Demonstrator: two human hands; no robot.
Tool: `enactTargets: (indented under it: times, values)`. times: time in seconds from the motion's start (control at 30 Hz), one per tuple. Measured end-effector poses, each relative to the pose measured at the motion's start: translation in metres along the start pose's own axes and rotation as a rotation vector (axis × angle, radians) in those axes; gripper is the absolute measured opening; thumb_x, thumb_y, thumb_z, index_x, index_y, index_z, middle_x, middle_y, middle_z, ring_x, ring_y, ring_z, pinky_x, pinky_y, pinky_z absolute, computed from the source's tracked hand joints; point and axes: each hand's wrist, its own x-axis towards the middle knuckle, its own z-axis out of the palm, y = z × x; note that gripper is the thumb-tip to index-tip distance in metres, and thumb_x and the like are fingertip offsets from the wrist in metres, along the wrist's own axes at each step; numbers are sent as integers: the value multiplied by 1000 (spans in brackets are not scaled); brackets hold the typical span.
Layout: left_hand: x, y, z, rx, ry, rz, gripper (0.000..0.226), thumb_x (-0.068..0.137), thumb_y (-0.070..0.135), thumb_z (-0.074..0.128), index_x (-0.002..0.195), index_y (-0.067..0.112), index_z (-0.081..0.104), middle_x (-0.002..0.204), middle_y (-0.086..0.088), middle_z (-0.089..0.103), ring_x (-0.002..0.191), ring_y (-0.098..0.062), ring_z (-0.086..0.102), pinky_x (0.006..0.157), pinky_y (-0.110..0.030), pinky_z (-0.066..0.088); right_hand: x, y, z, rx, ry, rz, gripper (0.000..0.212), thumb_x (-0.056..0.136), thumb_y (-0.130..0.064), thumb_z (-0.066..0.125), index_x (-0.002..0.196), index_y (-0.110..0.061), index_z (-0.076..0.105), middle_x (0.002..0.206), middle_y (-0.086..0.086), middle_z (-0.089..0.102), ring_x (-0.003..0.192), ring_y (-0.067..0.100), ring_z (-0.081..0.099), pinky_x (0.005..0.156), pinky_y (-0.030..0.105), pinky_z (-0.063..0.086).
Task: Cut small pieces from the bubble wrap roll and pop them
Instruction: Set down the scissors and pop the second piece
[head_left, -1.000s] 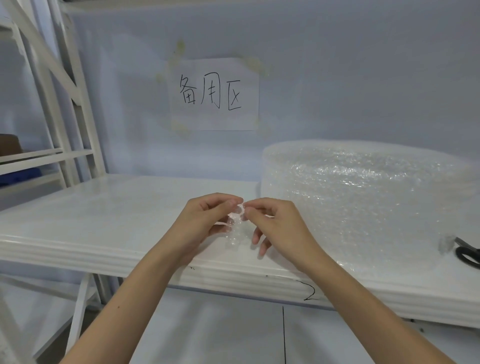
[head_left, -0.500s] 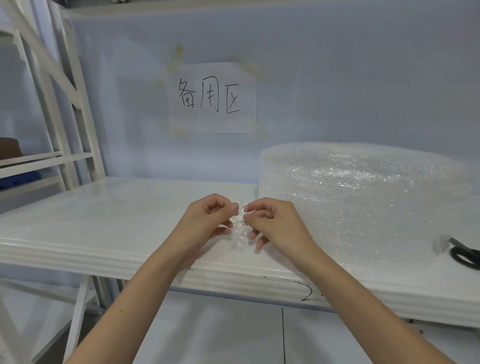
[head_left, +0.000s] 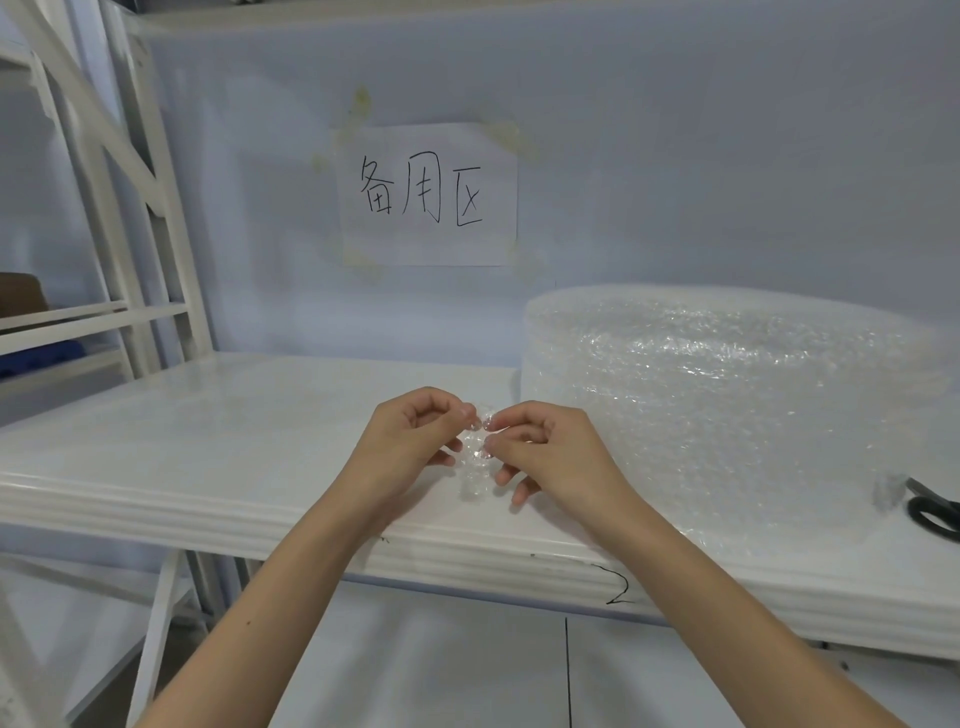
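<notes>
A small clear piece of bubble wrap (head_left: 475, 470) hangs between my two hands above the front of the white table (head_left: 208, 431). My left hand (head_left: 410, 441) pinches its top left edge with thumb and forefinger. My right hand (head_left: 545, 449) pinches its top right edge the same way, fingertips almost touching the left ones. The big bubble wrap roll (head_left: 717, 410) lies on the table to the right, just behind my right hand. Black scissors (head_left: 932, 512) rest on the table at the far right edge, partly cut off by the frame.
A paper sign (head_left: 428, 195) with handwritten characters is taped to the wall behind the table. White metal shelving (head_left: 130, 208) stands at the left. The table's front edge (head_left: 467, 551) runs just below my wrists.
Both hands stay pinched on the small piece, with the fingers shifting slightly along its top edge. The view has tilted down a little.
</notes>
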Motion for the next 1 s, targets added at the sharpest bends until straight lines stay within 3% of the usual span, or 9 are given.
enactTargets:
  times: [0.13,0.23,0.47,0.67,0.8,1.0]
  values:
    - [1,-1,0,-7,13,2,17,90,14,66,90,-4,66,76,-1,73,66,-13,60,66,-27,51,-1,-1,0,10,-17,12,12,86,0,66,96,-4,69,83,23,69,55,21,62,42,28,52]
    - [1,-1,0,-12,20,10,19,89,13,67,90,-6,65,74,-3,72,65,-15,59,68,-26,52,-1,-2,0,34,-31,29,10,88,-3,64,97,-2,69,79,14,69,56,22,62,42,28,51]
    - [0,0,-1,29,20,30,19,89,12,67,89,-7,65,68,0,70,61,-10,59,67,-21,53,3,-9,3,43,14,66,25,94,-28,61,96,-5,71,81,6,71,59,20,64,47,33,53]
    - [-4,2,-6,23,19,22,15,90,11,66,88,-4,66,72,-5,72,60,-8,60,64,-19,54,9,-10,7,39,7,53,14,90,-11,65,96,-1,72,79,7,69,59,15,62,47,27,52]
    - [-9,3,-12,12,-2,-24,14,91,21,65,88,7,67,86,-11,77,64,-12,63,72,-24,57,15,-11,10,68,17,48,10,89,-7,65,95,-3,72,77,6,68,56,12,62,46,23,50]
    - [-13,3,-25,150,-3,-64,12,89,15,68,99,11,66,76,-9,77,65,-16,64,77,-29,57,28,-16,18,62,43,10,11,88,-5,63,95,-2,72,79,7,68,56,12,61,46,22,50]
